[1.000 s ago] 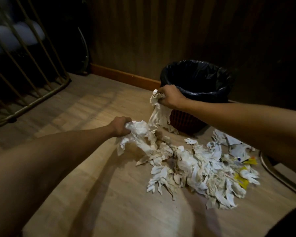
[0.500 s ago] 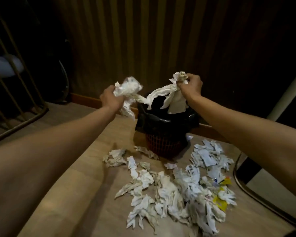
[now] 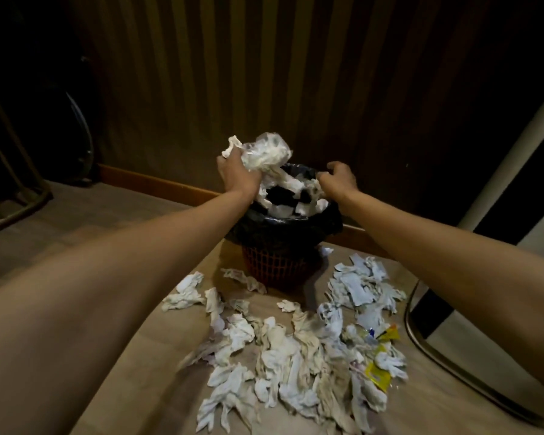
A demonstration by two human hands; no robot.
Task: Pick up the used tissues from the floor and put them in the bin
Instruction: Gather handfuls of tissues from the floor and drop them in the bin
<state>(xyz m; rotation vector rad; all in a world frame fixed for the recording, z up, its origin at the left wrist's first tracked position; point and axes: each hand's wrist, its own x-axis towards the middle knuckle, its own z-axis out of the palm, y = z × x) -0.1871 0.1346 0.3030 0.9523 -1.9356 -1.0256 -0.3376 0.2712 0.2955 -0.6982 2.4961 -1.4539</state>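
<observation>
Under the right hand's (image 3: pixel 338 180) loosely curled, now-empty fingers, its crumpled white tissues (image 3: pixel 299 196) just dropped into the black-lined red mesh bin (image 3: pixel 277 265), left hand (image 3: pixel 237 174) still clutching its wad (image 3: pixel 264 152).

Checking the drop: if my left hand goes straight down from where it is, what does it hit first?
Probably the tissues already inside the black-lined bin; the left hand, gripping a wad, looks above its rim, though depth is unclear.
</observation>
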